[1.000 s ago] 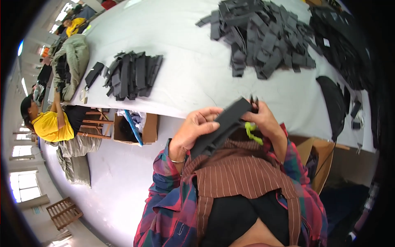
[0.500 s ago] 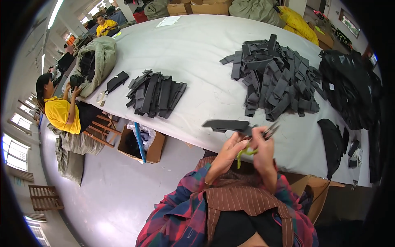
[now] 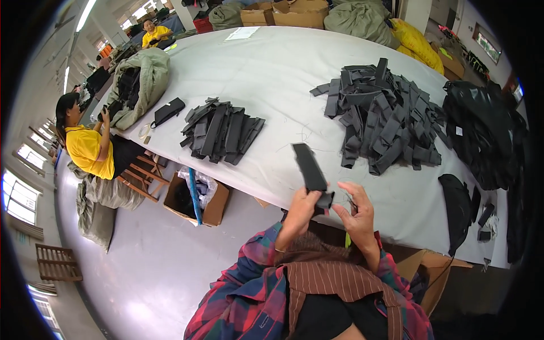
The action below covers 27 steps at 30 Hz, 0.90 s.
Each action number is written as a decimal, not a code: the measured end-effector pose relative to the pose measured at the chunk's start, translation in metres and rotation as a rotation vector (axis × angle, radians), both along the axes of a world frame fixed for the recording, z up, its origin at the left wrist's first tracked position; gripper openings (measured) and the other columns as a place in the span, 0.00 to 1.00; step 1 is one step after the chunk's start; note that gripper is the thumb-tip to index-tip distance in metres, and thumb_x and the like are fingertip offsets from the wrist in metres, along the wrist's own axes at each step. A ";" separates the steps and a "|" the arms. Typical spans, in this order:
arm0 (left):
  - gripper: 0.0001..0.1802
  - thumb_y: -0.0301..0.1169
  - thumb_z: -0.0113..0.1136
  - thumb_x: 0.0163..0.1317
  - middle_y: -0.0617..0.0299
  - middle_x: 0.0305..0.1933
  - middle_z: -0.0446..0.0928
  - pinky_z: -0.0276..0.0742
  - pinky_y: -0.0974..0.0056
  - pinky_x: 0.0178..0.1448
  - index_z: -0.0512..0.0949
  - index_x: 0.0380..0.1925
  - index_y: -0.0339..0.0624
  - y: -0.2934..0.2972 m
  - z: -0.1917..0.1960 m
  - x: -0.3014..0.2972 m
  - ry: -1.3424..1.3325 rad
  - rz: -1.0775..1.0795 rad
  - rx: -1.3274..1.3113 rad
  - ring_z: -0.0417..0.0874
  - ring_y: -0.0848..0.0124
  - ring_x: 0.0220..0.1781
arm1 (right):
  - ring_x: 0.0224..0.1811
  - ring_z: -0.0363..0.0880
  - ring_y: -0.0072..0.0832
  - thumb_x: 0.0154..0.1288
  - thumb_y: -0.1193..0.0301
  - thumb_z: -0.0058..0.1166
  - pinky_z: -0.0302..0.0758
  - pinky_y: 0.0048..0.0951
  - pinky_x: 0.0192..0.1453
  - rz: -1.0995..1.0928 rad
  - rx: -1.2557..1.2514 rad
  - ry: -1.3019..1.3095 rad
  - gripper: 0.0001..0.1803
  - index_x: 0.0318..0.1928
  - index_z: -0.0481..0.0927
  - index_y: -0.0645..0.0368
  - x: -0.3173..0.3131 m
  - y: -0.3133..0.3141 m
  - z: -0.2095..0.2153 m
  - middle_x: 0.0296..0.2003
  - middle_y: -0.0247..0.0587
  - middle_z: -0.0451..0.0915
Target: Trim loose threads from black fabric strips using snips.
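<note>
My left hand [image 3: 301, 212] pinches the lower end of a dark grey fabric strip [image 3: 309, 167], which stands up at a slant above the near table edge. Close on its right is my right hand [image 3: 358, 220], thumb and forefinger curved toward the strip's lower end. Thread snips are in that hand, mostly hidden by the fingers; their yellow-green tie [image 3: 347, 241] shows below the palm. A neat, smaller pile of grey strips [image 3: 220, 131] lies to the left. A bigger, jumbled heap of grey strips [image 3: 385, 119] is at the right.
Black bags [image 3: 481, 136] and a black curved piece [image 3: 455, 209] line the white table's [image 3: 277, 85] right side. At left lie a black pouch [image 3: 168, 111] and a stuffed sack [image 3: 153, 76], with a seated co-worker [image 3: 90, 147] beside it. An open carton [image 3: 217, 207] stands on the floor.
The strip has swung from lying nearly level to standing upright in my left hand. My right hand has turned, and the snips' blades no longer show clearly.
</note>
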<state>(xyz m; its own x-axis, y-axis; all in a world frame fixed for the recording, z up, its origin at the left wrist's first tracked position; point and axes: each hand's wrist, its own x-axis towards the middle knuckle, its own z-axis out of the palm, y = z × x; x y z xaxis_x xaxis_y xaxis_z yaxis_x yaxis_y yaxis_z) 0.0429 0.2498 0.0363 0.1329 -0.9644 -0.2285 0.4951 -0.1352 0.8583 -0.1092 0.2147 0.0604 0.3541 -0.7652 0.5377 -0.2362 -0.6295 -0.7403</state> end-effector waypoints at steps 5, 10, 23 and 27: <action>0.14 0.35 0.37 0.69 0.60 0.28 0.73 0.65 0.71 0.21 0.70 0.36 0.38 0.012 0.001 -0.013 0.011 -0.226 -0.031 0.71 0.75 0.21 | 0.38 0.82 0.35 0.46 0.85 0.53 0.77 0.27 0.32 0.108 0.103 0.053 0.24 0.47 0.80 0.56 0.003 0.000 0.008 0.49 0.41 0.77; 0.10 0.31 0.40 0.67 0.61 0.32 0.74 0.66 0.72 0.26 0.69 0.42 0.38 0.013 0.005 -0.006 0.000 -0.319 -0.084 0.71 0.76 0.25 | 0.36 0.82 0.31 0.48 0.85 0.52 0.77 0.25 0.32 0.152 0.288 0.001 0.19 0.42 0.82 0.58 -0.002 -0.001 0.006 0.47 0.41 0.78; 0.11 0.22 0.48 0.61 0.67 0.37 0.75 0.68 0.72 0.40 0.72 0.44 0.36 0.026 0.009 0.004 -0.338 -0.411 -0.235 0.71 0.79 0.38 | 0.28 0.73 0.18 0.58 0.80 0.54 0.69 0.20 0.32 0.118 0.228 -0.099 0.07 0.38 0.81 0.63 -0.011 -0.002 0.017 0.32 0.35 0.79; 0.09 0.25 0.51 0.65 0.70 0.33 0.75 0.66 0.74 0.42 0.76 0.44 0.36 0.034 0.007 0.014 -0.622 -0.486 -0.293 0.70 0.81 0.37 | 0.24 0.62 0.11 0.63 0.78 0.52 0.59 0.15 0.27 -0.040 0.325 -0.373 0.02 0.35 0.76 0.64 -0.026 -0.008 0.008 0.21 0.22 0.68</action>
